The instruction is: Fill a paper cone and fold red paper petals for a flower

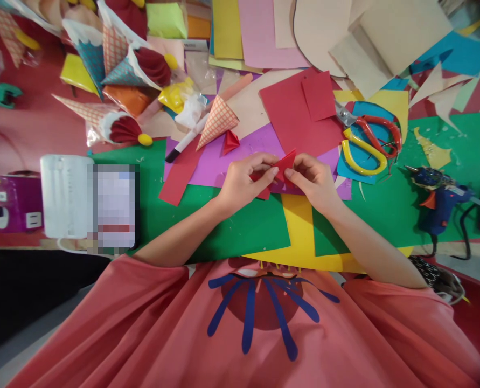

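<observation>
Both hands meet at the table's middle over a small folded piece of red paper [285, 163]. My left hand [243, 180] pinches its left side with thumb and fingers closed. My right hand [313, 180] pinches its right side, fingertips touching the fold. The paper sits just above a purple sheet [223, 161] and a green sheet [223, 226]. A small folded red piece [230, 142] lies a little beyond my left hand.
Scissors with red and yellow handles [369, 141] lie to the right, and a blue glue gun [439, 196] farther right. A marker [183, 144], an orange checked paper cone [215, 121], finished paper cones [122, 70] and several coloured sheets cover the back. A white box [64, 194] stands at the left.
</observation>
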`<state>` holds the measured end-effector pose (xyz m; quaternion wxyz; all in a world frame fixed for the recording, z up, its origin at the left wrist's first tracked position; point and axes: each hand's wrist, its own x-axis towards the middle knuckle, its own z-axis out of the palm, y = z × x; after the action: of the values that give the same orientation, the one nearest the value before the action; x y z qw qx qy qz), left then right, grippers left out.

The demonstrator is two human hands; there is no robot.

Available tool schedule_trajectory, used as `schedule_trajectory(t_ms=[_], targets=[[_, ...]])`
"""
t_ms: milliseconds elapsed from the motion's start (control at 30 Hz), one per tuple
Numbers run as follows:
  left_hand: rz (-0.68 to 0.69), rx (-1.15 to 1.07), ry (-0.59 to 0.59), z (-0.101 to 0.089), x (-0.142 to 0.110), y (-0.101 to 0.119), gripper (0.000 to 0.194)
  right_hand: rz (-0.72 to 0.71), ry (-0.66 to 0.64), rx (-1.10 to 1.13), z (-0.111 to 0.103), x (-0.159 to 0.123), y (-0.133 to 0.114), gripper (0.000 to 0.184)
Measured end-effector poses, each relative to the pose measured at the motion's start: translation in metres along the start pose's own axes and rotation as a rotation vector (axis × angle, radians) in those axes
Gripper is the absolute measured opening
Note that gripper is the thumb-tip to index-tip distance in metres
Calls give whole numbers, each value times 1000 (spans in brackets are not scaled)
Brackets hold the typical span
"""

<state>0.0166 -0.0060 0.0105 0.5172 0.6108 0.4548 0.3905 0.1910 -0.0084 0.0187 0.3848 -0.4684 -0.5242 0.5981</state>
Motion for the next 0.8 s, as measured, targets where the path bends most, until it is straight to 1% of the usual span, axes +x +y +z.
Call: schedule_trajectory(t_ms=[200,367,567,667,733,800], targets=[[82,26,34,0,0,-2,23,16,-6,65,-1,-1,-1,33],[96,9,26,1,-1,-1,23,26,-19,99,-2,-1,-4,24],[65,-38,70,1,1,-1,34,45,-47,83,-1,-2,-5,22],[51,-79,71,0,2,0,34,45,-49,108,-1,-2,-6,23],[33,-120,42,0,3,2,32,46,-45,132,-1,-2,-7,23],[-9,-163,-12,0,4,3,30,37,-40,142,-2,-1,-8,24]])
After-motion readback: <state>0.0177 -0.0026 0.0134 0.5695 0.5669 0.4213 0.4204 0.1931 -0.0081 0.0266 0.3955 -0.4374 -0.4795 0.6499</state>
